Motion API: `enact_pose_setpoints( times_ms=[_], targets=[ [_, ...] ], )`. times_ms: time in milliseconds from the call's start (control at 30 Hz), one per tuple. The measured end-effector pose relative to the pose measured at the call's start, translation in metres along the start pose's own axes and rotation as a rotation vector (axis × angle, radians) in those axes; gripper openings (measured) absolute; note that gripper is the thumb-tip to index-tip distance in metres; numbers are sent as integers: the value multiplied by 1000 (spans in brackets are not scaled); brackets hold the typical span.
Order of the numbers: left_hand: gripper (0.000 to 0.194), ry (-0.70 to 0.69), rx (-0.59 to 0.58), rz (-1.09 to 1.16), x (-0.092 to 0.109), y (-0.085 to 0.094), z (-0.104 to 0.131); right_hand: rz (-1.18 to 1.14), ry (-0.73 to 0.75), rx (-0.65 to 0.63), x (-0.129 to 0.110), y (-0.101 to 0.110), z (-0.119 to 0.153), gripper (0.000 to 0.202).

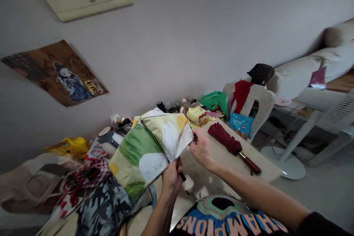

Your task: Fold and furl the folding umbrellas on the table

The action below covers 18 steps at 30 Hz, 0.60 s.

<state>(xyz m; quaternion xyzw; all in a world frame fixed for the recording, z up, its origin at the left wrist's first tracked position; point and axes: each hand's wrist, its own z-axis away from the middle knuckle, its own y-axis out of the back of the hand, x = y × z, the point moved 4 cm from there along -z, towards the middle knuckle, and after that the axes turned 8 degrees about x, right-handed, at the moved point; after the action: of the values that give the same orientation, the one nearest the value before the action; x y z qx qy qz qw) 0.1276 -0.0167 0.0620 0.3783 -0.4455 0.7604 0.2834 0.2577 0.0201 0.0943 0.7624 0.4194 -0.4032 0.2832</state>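
cream table [221,155]; left side hidden beneath piled cloth [102,202]. patterned umbrella [146,143], loosely folded, held above the table; shaft mostly out of sight, white handle [188,184] showing below. maroon umbrella [224,138] lies furled to the right. left hand [171,177]: closed round the patterned umbrella's shaft. right hand [201,149]: pinching its fabric edge, fingertips partly hidden. yellow packet [197,117], farther back: contents not visible.
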Motion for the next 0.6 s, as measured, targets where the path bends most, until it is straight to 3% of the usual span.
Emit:
enact_pose_setpoints(
  times_ms=[167,333,500,600],
  targets=[
    [40,-10,39,22,5,-5,2,-15,3,14,4,-1,5,22],
    [35,-46,64,33,9,-5,2,291,100,-131,0,0,7,24],
    [32,-87,93,43,15,0,-3,643,85,-324,1,1,11,25],
    [33,-124,54,33,24,6,-9,611,24,-425,5,9,13,26]
  ],
)
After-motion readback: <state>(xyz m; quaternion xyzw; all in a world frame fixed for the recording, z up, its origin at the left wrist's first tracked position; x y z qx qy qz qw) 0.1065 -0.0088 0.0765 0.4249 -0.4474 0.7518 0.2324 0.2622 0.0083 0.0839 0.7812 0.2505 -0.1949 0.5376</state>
